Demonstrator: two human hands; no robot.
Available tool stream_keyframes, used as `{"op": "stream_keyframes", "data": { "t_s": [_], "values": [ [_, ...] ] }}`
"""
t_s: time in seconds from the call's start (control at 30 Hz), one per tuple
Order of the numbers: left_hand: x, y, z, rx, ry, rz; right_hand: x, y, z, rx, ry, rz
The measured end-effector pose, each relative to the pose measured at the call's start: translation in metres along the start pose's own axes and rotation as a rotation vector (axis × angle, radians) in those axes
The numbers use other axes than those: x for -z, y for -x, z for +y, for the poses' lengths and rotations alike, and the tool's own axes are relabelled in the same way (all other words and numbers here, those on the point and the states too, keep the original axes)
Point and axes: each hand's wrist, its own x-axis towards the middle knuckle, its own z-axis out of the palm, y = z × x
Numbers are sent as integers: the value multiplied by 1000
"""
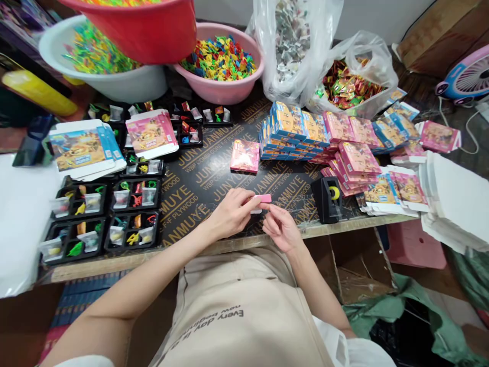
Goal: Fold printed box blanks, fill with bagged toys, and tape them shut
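Just above the table's front edge, a small pink box (263,198) is held on its side, with a bit of white showing below it. My left hand (234,211) is closed around its left part and hides most of it. The index finger of my right hand (281,228) presses at the box's near right end, its other fingers curled in. Beyond them, a pink printed box (245,156) lies flat. Left of my hands are black trays (132,232) with small coloured toys and little packets in their compartments.
Stacked blue boxes (286,125) and pink boxes (357,158) stand right of centre. A black tape dispenser (326,201) sits by the front edge. Behind are a red basin (153,30), a pink basin (221,92) and clear bags. Flattened printed cartons (82,148) lie left.
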Motion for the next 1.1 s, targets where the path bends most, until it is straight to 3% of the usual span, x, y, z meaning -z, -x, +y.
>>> {"op": "stream_keyframes", "data": {
  "t_s": [0.1, 0.23, 0.3, 0.37, 0.47, 0.53, 0.6, 0.7, 0.8, 0.97, 1.1],
  "values": [
    [-7, -4, 2, 56, -18, 49, 7, 2, 1, 74, 257, 89],
    [-15, -8, 6, 124, -46, 68, 8, -2, -18, 501, 717, 393],
    [-6, -9, 6, 121, 7, 56, 0, -20, -36, 673, 818, 427],
    [16, -5, 2, 126, 104, 25, -14, -54, -53, 768, 953, 335],
    [63, 8, -10, 108, 258, -100, -36, -133, -72, 842, 1246, 141],
    [88, 20, -21, 138, 292, -207, -47, -194, -79, 822, 1426, 78],
    [99, 30, -31, 244, 258, -259, -54, -253, -84, 723, 1580, 47],
    [83, 37, -39, 377, 183, -270, -64, -321, -90, 585, 1748, -11],
    [44, 33, -42, 378, 123, -363, -73, -358, -91, 520, 1859, -80],
    [-9, 19, -51, 288, 48, -504, -83, -381, -79, 609, 2017, -35],
    [-12, 14, -56, 235, -36, -580, -83, -388, -74, 650, 2075, 18]
  ]
}}
